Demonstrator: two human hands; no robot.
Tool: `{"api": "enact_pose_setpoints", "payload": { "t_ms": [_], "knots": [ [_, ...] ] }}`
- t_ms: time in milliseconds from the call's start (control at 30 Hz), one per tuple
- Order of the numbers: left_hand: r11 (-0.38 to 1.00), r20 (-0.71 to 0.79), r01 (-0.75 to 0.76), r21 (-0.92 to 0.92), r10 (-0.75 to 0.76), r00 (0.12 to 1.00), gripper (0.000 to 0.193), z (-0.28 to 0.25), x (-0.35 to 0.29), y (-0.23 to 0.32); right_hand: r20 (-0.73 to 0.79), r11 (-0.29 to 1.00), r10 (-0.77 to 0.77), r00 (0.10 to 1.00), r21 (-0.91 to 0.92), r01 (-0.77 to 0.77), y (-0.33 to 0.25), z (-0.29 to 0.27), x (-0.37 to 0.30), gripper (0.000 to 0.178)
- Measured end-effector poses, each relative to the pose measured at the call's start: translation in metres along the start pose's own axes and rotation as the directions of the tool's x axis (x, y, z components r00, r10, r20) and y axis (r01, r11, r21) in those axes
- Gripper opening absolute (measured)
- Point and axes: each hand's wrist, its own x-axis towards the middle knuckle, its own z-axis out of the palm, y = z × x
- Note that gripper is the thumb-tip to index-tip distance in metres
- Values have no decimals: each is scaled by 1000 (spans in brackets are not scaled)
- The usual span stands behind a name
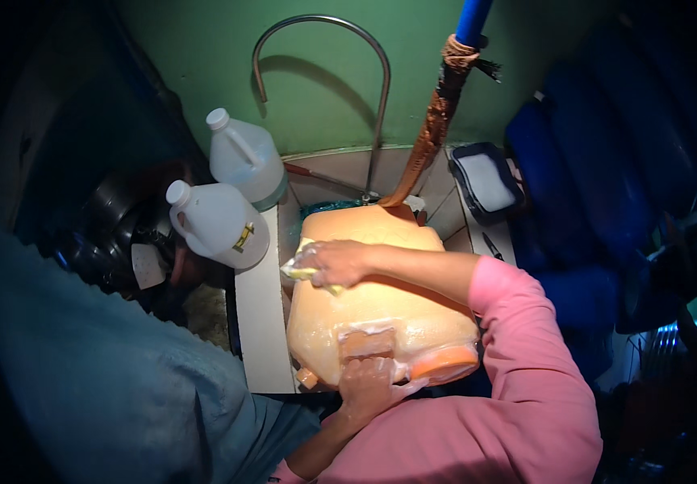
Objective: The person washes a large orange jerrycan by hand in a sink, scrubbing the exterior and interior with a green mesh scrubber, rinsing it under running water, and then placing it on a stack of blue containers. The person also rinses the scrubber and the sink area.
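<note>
Gripping, nearest the body: left hand (367, 382), soapy, fingers curled into the recessed handle of the orange container and closed there, fingertips hidden. Orange container (405, 290), one, large, lathered, lying directly before the person, beside the white worktop (261, 331); orange round rim (445, 365) at its near right corner, small orange knob (306, 377) at its near left. Teal cloth (123, 363), draped, lower left. Right hand (336, 262), foamy, reaching across from a pink sleeve (534, 339), clamped on a yellow sponge (298, 271) and pressing it to the container's upper left face. Two translucent jugs, white-capped, on the worktop: front jug (227, 230); rear jug (256, 165), part filled. Black slender object (492, 246), on the right-hand ledge; beyond it, dark-rimmed tray (484, 184), pale inside. Blue pipe (472, 22), brown-wrapped lower down. Metal pipe (386, 89), hooked, before the green wall (203, 56).
</note>
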Motion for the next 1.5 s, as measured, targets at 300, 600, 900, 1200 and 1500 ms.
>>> {"api": "enact_pose_setpoints", "payload": {
  "t_ms": [300,600,900,1200,1500],
  "knots": [
    [971,-174,-176,-163,147,974,57,-36,12,-32,-354,841,525,774,79,-535,111,-27,-145,64],
    [915,28,21,-403,-10,1000,56,-83,0,-119,6,492,806,592,550,-676,177,-23,-204,43],
    [376,14,111,-920,-251,968,62,-106,-25,-147,-872,991,135,471,114,-72,35,-42,-234,31],
    [485,99,247,-839,-309,946,57,-89,19,-111,-895,981,193,403,190,-47,-100,0,-187,28],
    [270,-7,119,-955,-422,907,49,-110,-20,-125,-574,551,803,162,818,168,30,-9,-206,34]
  ]
}}
